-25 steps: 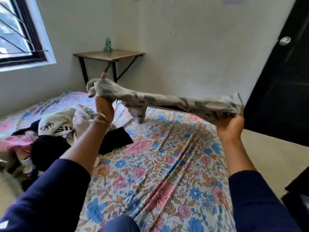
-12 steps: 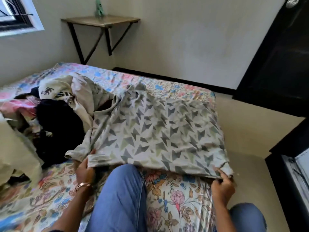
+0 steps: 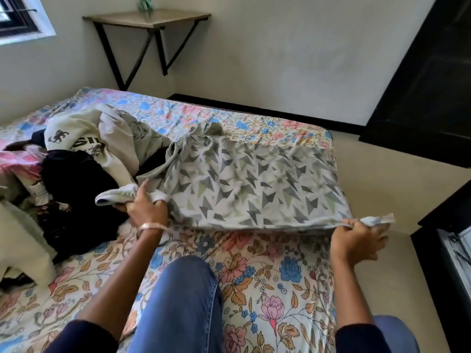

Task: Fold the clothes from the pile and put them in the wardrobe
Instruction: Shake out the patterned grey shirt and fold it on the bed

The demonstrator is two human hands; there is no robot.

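A pale shirt with grey and green triangle print point(image 3: 249, 184) lies spread across the right part of the floral bed point(image 3: 254, 289). My left hand point(image 3: 146, 208) grips the shirt's near left corner and sleeve. My right hand point(image 3: 356, 240) pinches the near right corner, lifted a little off the bed at its right edge. A pile of clothes point(image 3: 76, 159), cream, black and pink, sits on the bed to the left, touching the shirt's left side.
My knee in blue jeans point(image 3: 183, 301) rests on the bed between my arms. A wall-mounted wooden shelf point(image 3: 147, 17) hangs above the bed's far side. A dark door point(image 3: 433, 85) stands at the right, and a dark cabinet point(image 3: 451, 250) at the near right.
The shirt went from held stretched in the air to laid flat on the bed. Since then my left hand has gathered the near left corner and sleeve, and the near edge is pulled taut.
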